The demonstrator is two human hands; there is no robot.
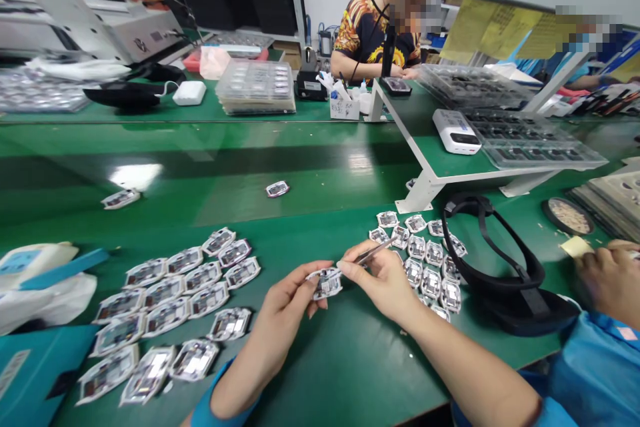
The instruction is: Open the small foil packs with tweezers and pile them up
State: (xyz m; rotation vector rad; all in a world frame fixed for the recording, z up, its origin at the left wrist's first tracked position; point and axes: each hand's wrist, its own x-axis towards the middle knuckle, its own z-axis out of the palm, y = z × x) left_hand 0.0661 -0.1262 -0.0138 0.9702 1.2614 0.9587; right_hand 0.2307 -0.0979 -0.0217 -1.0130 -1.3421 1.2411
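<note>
Between the thumb and fingers of my left hand (293, 300) is a small white-framed device housing (327, 284) with electronic parts inside. My right hand (383, 278) pinches a pair of metal tweezers (374, 251), and its thumb and fingertips are at the housing's right edge. The tweezer tips near the housing are too small to make out. Similar housings (165, 290) lie in slanted rows on the green mat to the left of my hands. Another group of housings (431, 281) lies beyond and to the right of my right hand, partly hidden by it.
A black head strap device (500, 260) stands at the right, near a co-worker's hand (607, 280). A raised green shelf (415, 117) bears a white power bank (457, 132) and clear trays (530, 140). Single housings (277, 189) lie farther back. Another person (370, 33) sits across the bench.
</note>
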